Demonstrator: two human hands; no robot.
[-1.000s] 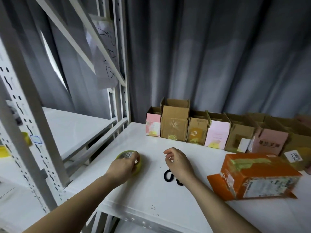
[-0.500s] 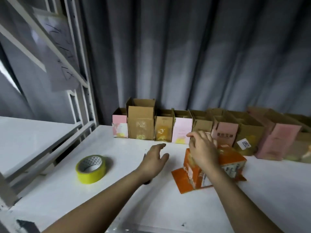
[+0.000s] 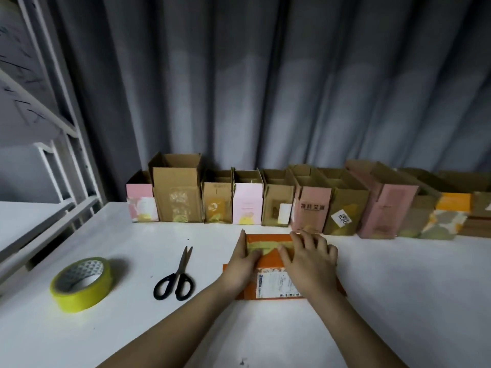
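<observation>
- A grey curtain point(image 3: 265, 88) hangs in folds behind the far edge of the bench.
- The white bench point(image 3: 398, 301) carries everything and fills the lower part of the view.
- A white metal rack point(image 3: 53, 227) stands off the bench's left edge, with sheets of paper hanging from its upper bars.
- A row of open cardboard boxes point(image 3: 277, 208), some brown, some pink and one partly orange, stands upright along the far edge. They are packed side by side from near the far left corner out to the right.
- The orange box point(image 3: 268, 258) lies on the bench just in front of that row, close to the far edge and about midway along it. A strip of yellowish tape runs across its top.
- The right hand point(image 3: 310, 258) lies flat on top of the orange box, its fingers straight and spread apart, pressing down on the taped top.
- The left hand point(image 3: 241, 264) rests against the left end of the orange box, fingers straight and together along that side, thumb lying over the top.
- A roll of yellow tape point(image 3: 85, 296) lies flat toward the left edge, well apart from the orange box.
- Black-handled scissors point(image 3: 181, 269) lie closed between the roll and the orange box, blades pointing at the far edge, touching neither.
- A white printed label point(image 3: 276, 284) is stuck on the orange box's near face, between the two wrists.
</observation>
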